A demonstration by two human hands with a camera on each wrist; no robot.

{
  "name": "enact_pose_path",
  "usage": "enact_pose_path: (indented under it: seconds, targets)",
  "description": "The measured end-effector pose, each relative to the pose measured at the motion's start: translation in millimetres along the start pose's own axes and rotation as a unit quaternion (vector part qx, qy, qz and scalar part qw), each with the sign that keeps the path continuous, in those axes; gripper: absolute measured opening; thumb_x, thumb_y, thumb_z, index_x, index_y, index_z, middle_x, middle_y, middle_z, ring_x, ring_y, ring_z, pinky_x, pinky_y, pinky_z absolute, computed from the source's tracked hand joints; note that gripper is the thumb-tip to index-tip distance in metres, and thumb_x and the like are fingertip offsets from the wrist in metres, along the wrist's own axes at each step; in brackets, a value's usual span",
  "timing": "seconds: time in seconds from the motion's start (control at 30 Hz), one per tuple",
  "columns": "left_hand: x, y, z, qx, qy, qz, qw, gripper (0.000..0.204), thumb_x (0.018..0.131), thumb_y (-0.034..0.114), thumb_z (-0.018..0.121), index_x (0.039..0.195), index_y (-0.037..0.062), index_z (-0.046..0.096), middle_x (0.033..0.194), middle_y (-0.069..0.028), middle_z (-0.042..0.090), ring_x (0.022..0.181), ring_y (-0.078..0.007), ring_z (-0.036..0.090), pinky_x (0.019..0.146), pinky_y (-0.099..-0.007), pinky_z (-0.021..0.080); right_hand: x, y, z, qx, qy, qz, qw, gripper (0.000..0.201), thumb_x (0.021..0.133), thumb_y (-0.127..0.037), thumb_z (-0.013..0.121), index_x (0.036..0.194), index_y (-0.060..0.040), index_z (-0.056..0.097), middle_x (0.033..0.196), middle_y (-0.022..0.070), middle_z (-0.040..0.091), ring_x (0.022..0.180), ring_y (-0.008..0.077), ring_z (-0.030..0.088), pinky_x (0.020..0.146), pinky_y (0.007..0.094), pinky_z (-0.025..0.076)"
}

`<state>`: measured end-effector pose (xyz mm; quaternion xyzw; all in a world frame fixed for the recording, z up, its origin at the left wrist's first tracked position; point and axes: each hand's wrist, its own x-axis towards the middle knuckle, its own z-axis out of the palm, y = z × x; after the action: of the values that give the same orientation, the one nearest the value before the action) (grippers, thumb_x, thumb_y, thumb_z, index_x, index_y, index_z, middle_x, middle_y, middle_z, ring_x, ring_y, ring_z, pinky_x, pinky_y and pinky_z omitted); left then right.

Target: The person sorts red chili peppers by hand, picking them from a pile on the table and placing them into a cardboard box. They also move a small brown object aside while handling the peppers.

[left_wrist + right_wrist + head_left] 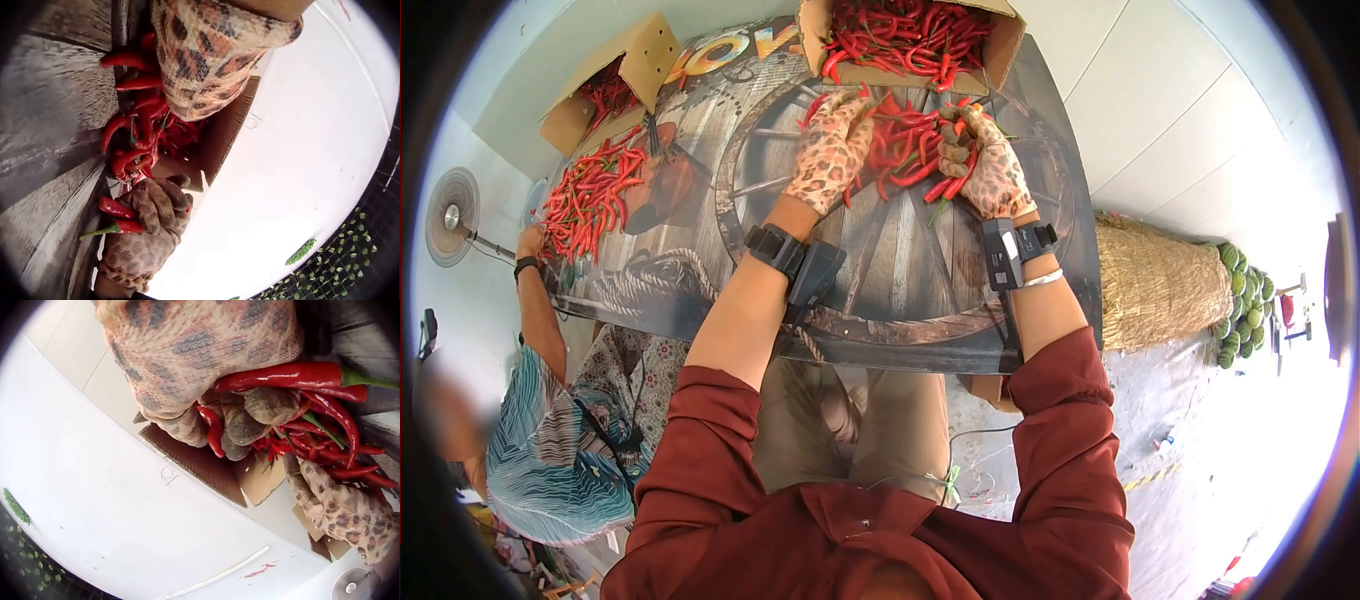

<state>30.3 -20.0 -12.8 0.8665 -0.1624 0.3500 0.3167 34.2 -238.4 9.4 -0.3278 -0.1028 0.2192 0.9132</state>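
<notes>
In the head view, both hands wear leopard-print gloves over a pile of red chili peppers. My right hand, at the pile's right side, curls its stained fingers around red chilies. In the right wrist view, one held chili pokes out between thumb and fingers, and a larger chili with a green stem lies along the palm side. My left hand is at the pile's left edge. Its fingers look extended and loosely together in the right wrist view, beside the chilies; its fingertips are hidden in the left wrist view.
A cardboard box full of chilies stands behind the pile. To the left are another box and a second chili heap, where another person's hand reaches in. The printed tabletop ends close to my body.
</notes>
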Motion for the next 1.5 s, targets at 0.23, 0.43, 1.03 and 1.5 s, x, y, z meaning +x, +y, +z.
enact_pose_path:
  seconds: [0.23,0.43,1.03,1.5]
  targets:
    - [-1.4,0.0,-3.5,0.007,-0.088,0.022,0.996,0.029,0.082,0.012,0.053,0.108,0.008,0.065,0.118,-0.0138,0.059,0.112,-0.0314,0.052,0.097,-0.0385,0.041,6.5,2.5,-14.1,-0.024,-0.032,-0.011,0.999,0.024,0.097,-0.024,0.047,0.105,-0.0024,0.055,0.074,-0.0004,0.053,0.055,0.0097,0.044,0.047,0.0246,0.037]
    - [0.2,1.6,-5.8,0.013,-0.094,0.029,0.995,0.025,0.083,0.015,0.055,0.104,0.0068,0.065,0.112,-0.0135,0.061,0.105,-0.0313,0.056,0.093,-0.0387,0.043,4.0,1.2,-11.5,-0.013,-0.032,0.0,0.999,0.024,0.097,-0.023,0.047,0.105,-0.0021,0.056,0.075,-0.0009,0.052,0.057,0.01,0.044,0.048,0.0242,0.037]
    - [-1.2,6.5,-7.3,-0.001,-0.078,0.022,0.997,0.023,0.084,0.017,0.057,0.103,0.0067,0.065,0.107,-0.0132,0.061,0.102,-0.0316,0.056,0.09,-0.0404,0.044,2.9,1.6,-10.0,-0.011,-0.017,0.002,1.0,0.025,0.096,-0.022,0.048,0.106,-0.0012,0.057,0.076,0.0013,0.052,0.06,0.0114,0.045,0.049,0.0248,0.036]
    - [-2.5,8.3,-6.1,0.018,-0.082,0.014,0.996,0.023,0.081,0.017,0.06,0.101,0.0048,0.063,0.105,-0.0138,0.06,0.101,-0.0326,0.055,0.088,-0.0406,0.044,1.2,4.0,-2.0,-0.034,0.034,-0.017,0.999,0.026,0.097,-0.02,0.046,0.108,0.0014,0.056,0.074,0.0011,0.056,0.056,0.0109,0.047,0.047,0.0245,0.039]
